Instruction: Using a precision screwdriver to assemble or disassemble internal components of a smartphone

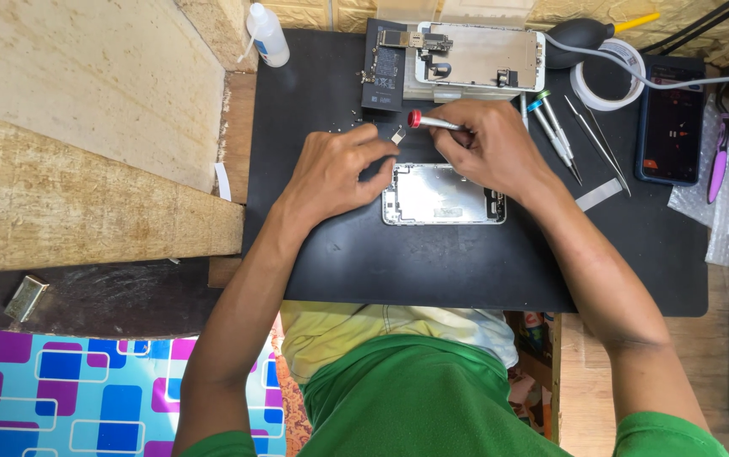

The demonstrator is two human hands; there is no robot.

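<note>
An opened silver phone housing (442, 195) lies on a black work mat (339, 262). My right hand (487, 144) is closed around a small screwdriver with a red cap (429, 122), held just above the housing's upper edge. My left hand (335, 165) rests on the mat at the housing's left end, fingers curled, fingertips touching its corner. A tiny metal piece (397, 134) sits on the mat between the two hands. Whether the left fingers pinch anything is hidden.
At the mat's far edge lie a phone screen assembly (480, 56) and a dark battery with a circuit board (386, 63). Screwdrivers (551, 127), tweezers (597, 140), a tape roll (606, 80), a phone (672, 118) and a white bottle (267, 34) surround them. Wooden boards stand at left.
</note>
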